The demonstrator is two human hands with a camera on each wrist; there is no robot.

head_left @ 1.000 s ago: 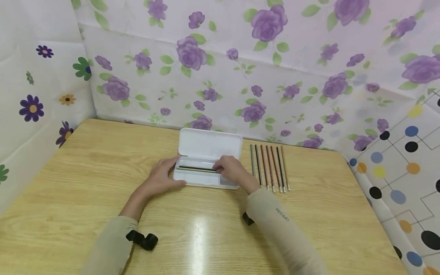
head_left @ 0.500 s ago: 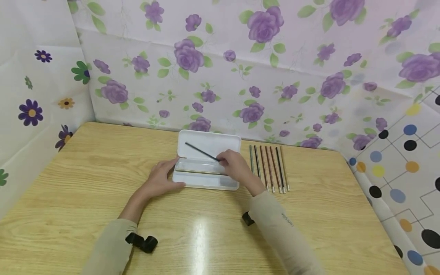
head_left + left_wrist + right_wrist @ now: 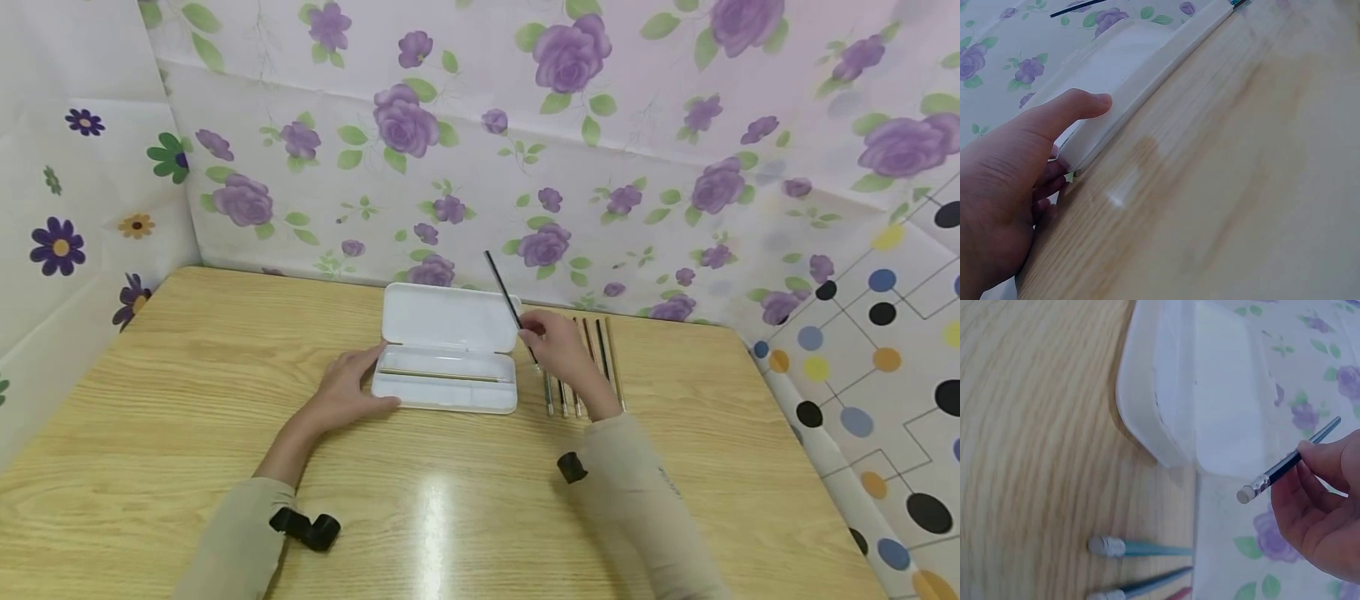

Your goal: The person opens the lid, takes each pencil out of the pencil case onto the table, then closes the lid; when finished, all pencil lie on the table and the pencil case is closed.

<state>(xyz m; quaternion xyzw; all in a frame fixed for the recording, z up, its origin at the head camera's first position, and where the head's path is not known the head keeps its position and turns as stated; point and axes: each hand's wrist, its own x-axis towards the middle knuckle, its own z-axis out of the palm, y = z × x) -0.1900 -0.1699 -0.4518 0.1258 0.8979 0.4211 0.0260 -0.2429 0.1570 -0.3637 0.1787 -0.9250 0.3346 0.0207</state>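
Observation:
A white pencil case [image 3: 422, 394] lies on the table with its lid [image 3: 450, 321] raised at the back. One gold-coloured pencil [image 3: 442, 375] lies lengthwise inside it. My left hand [image 3: 347, 390] holds the case's left end, thumb on the front rim and fingers around the side, as the left wrist view also shows. Between thumb and fingers, my right hand [image 3: 562, 346] pinches a black pencil [image 3: 502, 287] in the air, right of the case. Its white eraser [image 3: 1245, 494] points down toward the table; in the right wrist view, the hand [image 3: 1322, 500] grips it near that end.
Several pencils lie side by side right of the case, partly behind my right hand, among them a green pencil [image 3: 1154, 549] and a tan pencil [image 3: 615, 358]. The wooden table [image 3: 465, 500] meets a flower-patterned sheet [image 3: 450, 167] at its back edge.
My right hand has lifted the black pencil out of the case and carried it rightward, turning it more upright, toward the row of pencils. The left hand stays on the case.

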